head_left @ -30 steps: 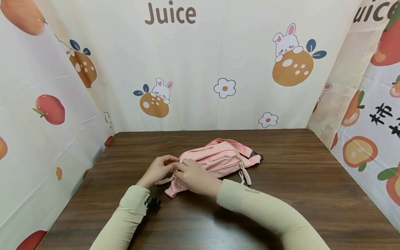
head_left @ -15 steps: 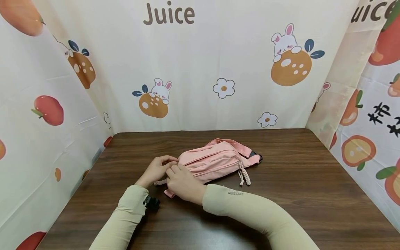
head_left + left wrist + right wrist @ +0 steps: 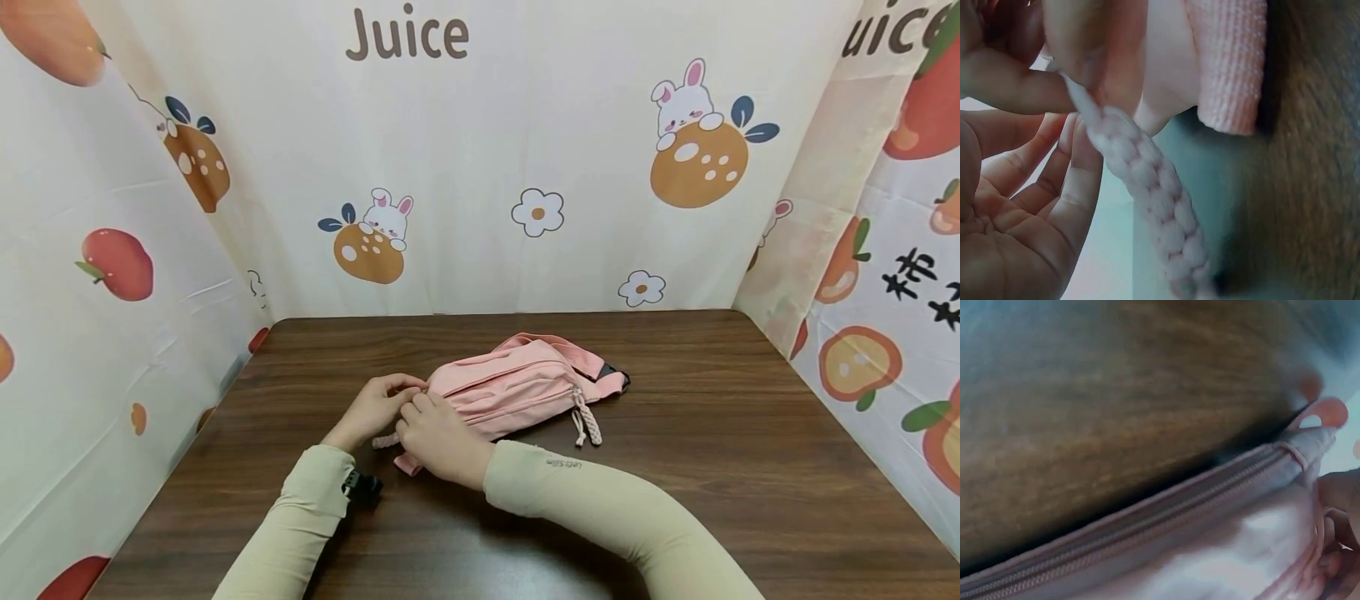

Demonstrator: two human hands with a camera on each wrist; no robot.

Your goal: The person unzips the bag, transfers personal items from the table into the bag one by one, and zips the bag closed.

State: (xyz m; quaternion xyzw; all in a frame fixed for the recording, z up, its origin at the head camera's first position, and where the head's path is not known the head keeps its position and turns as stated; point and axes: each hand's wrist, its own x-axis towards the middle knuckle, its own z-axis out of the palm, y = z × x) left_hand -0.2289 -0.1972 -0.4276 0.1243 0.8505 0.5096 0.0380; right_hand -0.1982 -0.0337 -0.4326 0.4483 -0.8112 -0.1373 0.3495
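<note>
A pink bag (image 3: 517, 387) is laid mid-table (image 3: 712, 467), its long axis running from 8 to 2 o'clock. Its 8 o'clock end is pinched by the left hand (image 3: 375, 408). The braided pull (image 3: 1154, 212) there is pinched by the right hand (image 3: 438, 437); both hands are curled shut, equally near.

both hands (image 3: 408, 417), pink bag (image 3: 517, 385), wooden table (image 3: 750, 433)
</note>
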